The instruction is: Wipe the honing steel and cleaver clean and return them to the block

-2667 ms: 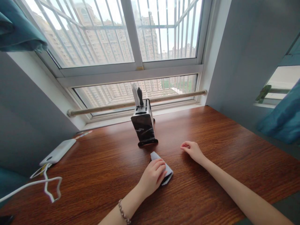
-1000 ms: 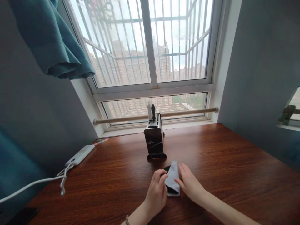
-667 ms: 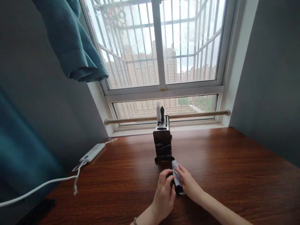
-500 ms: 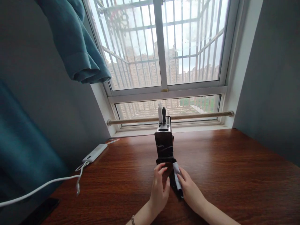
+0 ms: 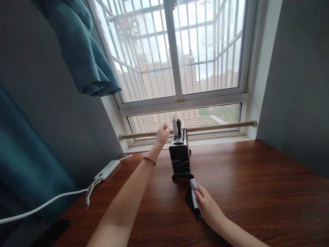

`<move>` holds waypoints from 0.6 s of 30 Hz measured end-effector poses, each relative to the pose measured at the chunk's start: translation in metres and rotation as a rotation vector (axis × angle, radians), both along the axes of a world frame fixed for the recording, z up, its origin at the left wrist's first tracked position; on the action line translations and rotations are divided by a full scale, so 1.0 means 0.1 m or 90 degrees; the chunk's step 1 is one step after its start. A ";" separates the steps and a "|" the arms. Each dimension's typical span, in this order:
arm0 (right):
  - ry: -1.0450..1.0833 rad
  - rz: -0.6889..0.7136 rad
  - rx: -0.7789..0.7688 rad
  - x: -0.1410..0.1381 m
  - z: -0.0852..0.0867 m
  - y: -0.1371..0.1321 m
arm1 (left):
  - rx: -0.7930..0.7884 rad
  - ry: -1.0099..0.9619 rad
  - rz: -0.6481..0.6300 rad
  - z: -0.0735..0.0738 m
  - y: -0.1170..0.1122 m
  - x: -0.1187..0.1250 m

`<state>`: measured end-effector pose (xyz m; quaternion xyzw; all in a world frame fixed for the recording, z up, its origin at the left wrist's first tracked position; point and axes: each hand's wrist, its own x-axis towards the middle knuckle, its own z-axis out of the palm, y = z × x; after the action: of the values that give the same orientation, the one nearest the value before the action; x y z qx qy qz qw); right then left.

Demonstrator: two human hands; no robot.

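A dark knife block (image 5: 180, 159) stands on the table near the window. From its slotted top rise a white handle (image 5: 175, 127) and a black handle (image 5: 179, 127). My left hand (image 5: 162, 133) reaches forward just left of these handles, fingers partly spread, holding nothing I can see. In front of the block, my right hand (image 5: 207, 202) grips a narrow whitish piece (image 5: 194, 192), whose exact kind I cannot make out. Under and beside it lies a flat black item (image 5: 189, 199) with a rounded edge, partly hidden by that hand.
A white power strip (image 5: 108, 169) with white cables (image 5: 51, 202) lies at the table's left edge. A dark flat object (image 5: 55, 231) is at the lower left. Behind the wooden table (image 5: 244, 181) are a horizontal rail (image 5: 221, 126), a barred window and a blue curtain (image 5: 84, 58).
My left hand has moved from beside my right hand, forward and up to the left of the handles. The right hand stays on the whitish piece. The view has shifted slightly.
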<state>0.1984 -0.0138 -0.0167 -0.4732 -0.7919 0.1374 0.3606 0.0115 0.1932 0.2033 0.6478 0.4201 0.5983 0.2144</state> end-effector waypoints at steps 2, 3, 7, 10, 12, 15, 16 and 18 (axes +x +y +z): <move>-0.012 0.001 0.001 0.01 0.02 -0.01 | -0.040 0.006 -0.056 0.03 0.19 0.11; -0.014 0.001 0.001 0.02 0.03 -0.01 | -0.058 0.013 -0.093 0.03 0.25 0.15; -0.021 0.006 -0.002 0.03 0.05 -0.01 | -0.111 0.034 -0.230 0.04 0.33 0.24; -0.028 0.005 -0.007 0.02 0.06 0.00 | -0.127 0.032 -0.281 0.05 0.35 0.20; -0.030 0.001 -0.013 0.02 0.06 0.00 | -0.131 0.027 -0.298 0.06 0.36 0.17; -0.023 0.002 -0.021 0.02 0.07 0.00 | -0.127 0.018 -0.312 0.06 0.35 0.14; -0.018 0.004 -0.022 0.02 0.08 0.00 | -0.124 0.013 -0.314 0.07 0.34 0.15; -0.011 0.010 -0.025 0.02 0.11 -0.01 | -0.111 -0.002 -0.311 0.12 0.34 0.17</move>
<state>0.2004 -0.0146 -0.0061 -0.4748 -0.7960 0.1515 0.3435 0.0280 0.2273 0.2153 0.7081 0.3009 0.4914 0.4081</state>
